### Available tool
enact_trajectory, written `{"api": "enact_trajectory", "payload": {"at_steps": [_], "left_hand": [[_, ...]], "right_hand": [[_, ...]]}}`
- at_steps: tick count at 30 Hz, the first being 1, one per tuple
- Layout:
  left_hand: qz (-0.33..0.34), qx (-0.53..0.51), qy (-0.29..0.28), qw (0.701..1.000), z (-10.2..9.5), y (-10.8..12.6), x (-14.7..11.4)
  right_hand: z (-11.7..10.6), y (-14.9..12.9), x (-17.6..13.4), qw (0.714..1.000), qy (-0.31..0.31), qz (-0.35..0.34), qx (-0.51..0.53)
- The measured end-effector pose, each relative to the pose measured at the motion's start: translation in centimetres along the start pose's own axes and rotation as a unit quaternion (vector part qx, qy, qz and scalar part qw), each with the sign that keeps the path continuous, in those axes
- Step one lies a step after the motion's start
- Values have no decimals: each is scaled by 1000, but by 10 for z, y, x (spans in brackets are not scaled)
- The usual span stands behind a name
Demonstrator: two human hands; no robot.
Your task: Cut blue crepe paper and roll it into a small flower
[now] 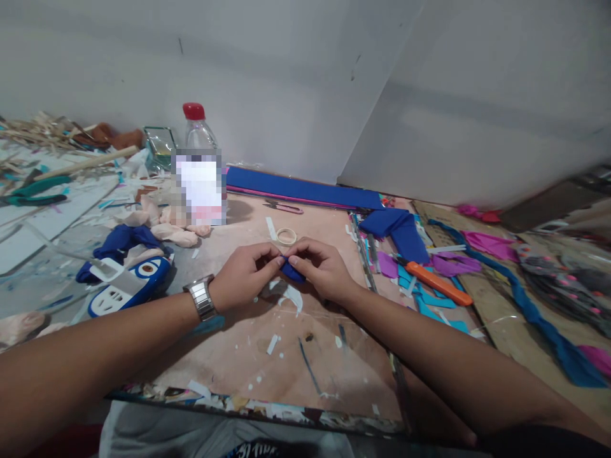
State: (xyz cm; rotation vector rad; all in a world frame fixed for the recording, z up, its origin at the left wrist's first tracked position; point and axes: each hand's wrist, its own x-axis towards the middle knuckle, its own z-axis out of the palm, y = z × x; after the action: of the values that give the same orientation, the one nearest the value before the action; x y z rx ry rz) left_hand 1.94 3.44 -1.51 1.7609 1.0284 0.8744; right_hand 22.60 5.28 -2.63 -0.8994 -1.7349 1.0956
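Between my two hands is a small piece of blue fabric (293,272), held just above the middle of the table. My left hand (245,270) pinches its left edge with thumb and forefinger; a metal watch sits on that wrist. From the other side my right hand (324,270) pinches the same piece, its thumb on top. The fingertips of both hands nearly meet, and the far side of the fabric is hidden by them. Just beyond the hands lies a roll of pale tape (286,236). Small thread snips (284,207) rest farther back.
A long blue fabric strip (305,187) lies along the wall. On the right are an orange utility knife (439,284), a folded blue strip (398,230) and coloured scraps. To the left stand a power strip (131,286), a red-capped bottle (200,132) and green-handled pliers (41,189).
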Motion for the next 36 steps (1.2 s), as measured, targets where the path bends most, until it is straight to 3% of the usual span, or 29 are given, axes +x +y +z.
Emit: {"api": "enact_trajectory", "payload": {"at_steps": [15,23,36], "left_hand": [[34,9,-3,999,0,-3,1],[14,0,8,1000,0,-1,1],[18,80,11,997,0,-5,1]], "right_hand": [[0,-2,0,999,2,-15,-48],[2,2,0,998,7,44,-44],[-1,-3,1,984,25,-41,-170]]}}
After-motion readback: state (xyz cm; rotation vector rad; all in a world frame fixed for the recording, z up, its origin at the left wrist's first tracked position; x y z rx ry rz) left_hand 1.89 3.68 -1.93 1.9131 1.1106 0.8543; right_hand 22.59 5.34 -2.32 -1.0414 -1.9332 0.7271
